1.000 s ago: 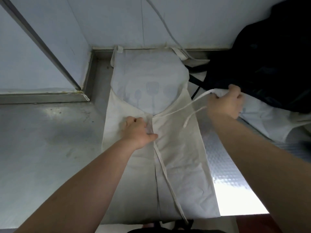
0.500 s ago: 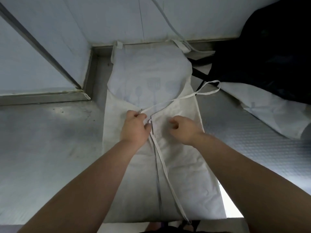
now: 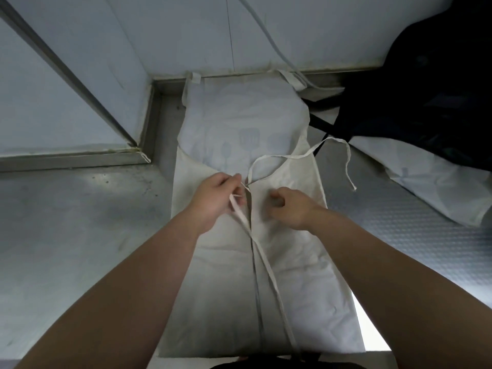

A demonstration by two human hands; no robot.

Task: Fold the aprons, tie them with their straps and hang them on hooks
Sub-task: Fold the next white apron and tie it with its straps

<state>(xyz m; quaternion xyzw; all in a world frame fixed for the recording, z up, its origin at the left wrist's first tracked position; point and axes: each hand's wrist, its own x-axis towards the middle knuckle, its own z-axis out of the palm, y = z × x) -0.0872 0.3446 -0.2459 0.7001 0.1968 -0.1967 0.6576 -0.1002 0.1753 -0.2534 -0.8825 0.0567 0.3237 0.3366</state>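
Observation:
A cream apron (image 3: 290,265) lies flat on the steel counter (image 3: 80,235), both sides folded inward so they meet along a centre line. Its bib with a faint utensil print points to the wall. My left hand (image 3: 215,201) pinches the left waist strap (image 3: 266,265), which runs down the centre seam toward the front edge. My right hand (image 3: 290,206) rests on the right flap with fingers curled, holding nothing. The right waist strap (image 3: 314,151) loops loose off the apron's right edge.
A black apron (image 3: 426,97) is heaped at the back right over another cream apron (image 3: 431,182). A neck strap (image 3: 255,20) runs up the white wall. A steel ledge (image 3: 72,158) borders the counter at left. The front edge lies near my body.
My right hand let go of the right strap and came in from the right onto the apron's middle. My left hand lifted from pressing the fold and now pinches the left strap.

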